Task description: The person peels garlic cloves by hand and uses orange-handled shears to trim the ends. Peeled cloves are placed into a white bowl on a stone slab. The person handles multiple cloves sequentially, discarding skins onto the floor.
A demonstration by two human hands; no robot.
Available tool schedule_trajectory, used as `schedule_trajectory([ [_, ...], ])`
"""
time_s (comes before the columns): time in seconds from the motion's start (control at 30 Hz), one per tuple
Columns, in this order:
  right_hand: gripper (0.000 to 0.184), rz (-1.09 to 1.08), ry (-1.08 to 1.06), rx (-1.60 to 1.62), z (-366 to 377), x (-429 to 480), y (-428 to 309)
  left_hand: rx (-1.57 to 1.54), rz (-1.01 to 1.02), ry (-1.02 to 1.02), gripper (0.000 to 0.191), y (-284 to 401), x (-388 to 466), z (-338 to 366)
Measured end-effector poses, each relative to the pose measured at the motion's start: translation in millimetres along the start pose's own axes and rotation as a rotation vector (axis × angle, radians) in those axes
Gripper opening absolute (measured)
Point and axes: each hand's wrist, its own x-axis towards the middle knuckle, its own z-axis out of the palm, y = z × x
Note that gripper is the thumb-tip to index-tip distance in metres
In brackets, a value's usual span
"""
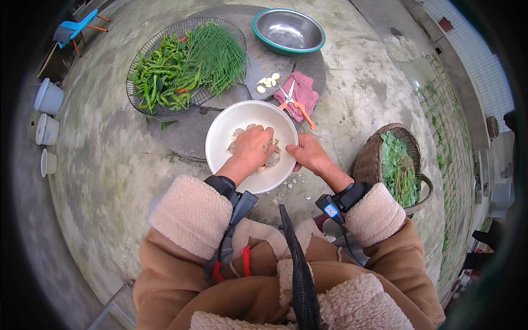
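A pale metal bowl (220, 142) sits before me, holding several wet, translucent pieces that look like peeled shrimp (273, 160). My left hand (253, 145) reaches down into the bowl, fingers curled over the pieces. Its fingertips are hidden, so whether it grips any of them is unclear. At the bowl's right side, my right hand (310, 153) pinches the rim, thumb on the inner side. Just beyond the bowl, orange-handled scissors (290, 101) lie spread on a pink cloth (305, 88). Several peeled garlic cloves (269, 81) rest to the left of the cloth.
A wire basket (131, 88) at the far left holds green peppers (161, 76) and green chives (216, 53). Behind stands a steel basin (288, 31) inside a green one, on a round stone slab (177, 138). A wicker basket (365, 159) of leafy greens is at my right.
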Motion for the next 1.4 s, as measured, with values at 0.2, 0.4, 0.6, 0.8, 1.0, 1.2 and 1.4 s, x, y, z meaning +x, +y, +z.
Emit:
schedule_trajectory([
  [0.2,0.028,0.003,-0.004,-0.002,-1,-20,6,0.067,0.064,-0.111,0.021,10,-5,6],
  [0.4,0.026,0.032,-0.003,0.069,-7,-26,19,0.065,0.124,-0.179,0.022,15,-4,13],
  [0.6,0.026,0.052,0.005,0.067,-11,-24,23,0.043,0.112,-0.177,0.022,14,-1,16],
  [0.8,0.028,0.081,0.008,0.046,-10,-22,25,0.054,0.135,-0.243,0.02,10,-3,17],
  [1.0,0.028,0.065,0.013,0.052,-9,-21,29,0.017,0.197,-0.256,0.018,4,-4,23],
  [1.2,0.029,0.092,-0.006,0.074,-11,-23,30,-0.099,0.213,-0.247,0.015,-2,-2,29],
  [1.4,0.029,0.091,0.009,0.127,-14,-29,34,0.006,0.16,-0.377,0.013,8,-1,18],
])
